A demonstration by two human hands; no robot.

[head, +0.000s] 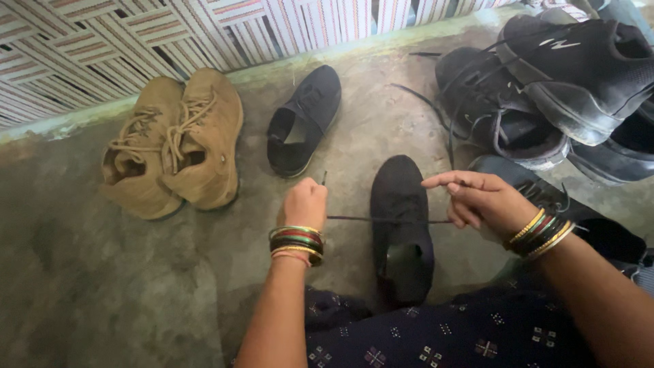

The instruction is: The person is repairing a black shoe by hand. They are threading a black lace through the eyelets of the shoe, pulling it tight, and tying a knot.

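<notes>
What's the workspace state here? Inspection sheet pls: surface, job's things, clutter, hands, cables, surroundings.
Surface: bare, stained concrete floor.
Job's things: black shoe in front of the person; dark lace stretched taut across it.
Clutter: tan shoe pair, single black shoe, pile of black sneakers far right.
Hands: left hand fisted on one lace end; right hand pinching the other.
Cables: nothing seen.
Surroundings: striped patterned fabric along the back edge.

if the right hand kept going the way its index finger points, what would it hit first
The right hand points its index finger leftward, above the black shoe being laced. Carried straight on, it would probably meet the left hand, which grips the other end of the taut lace. Depth is hard to judge here.
</notes>
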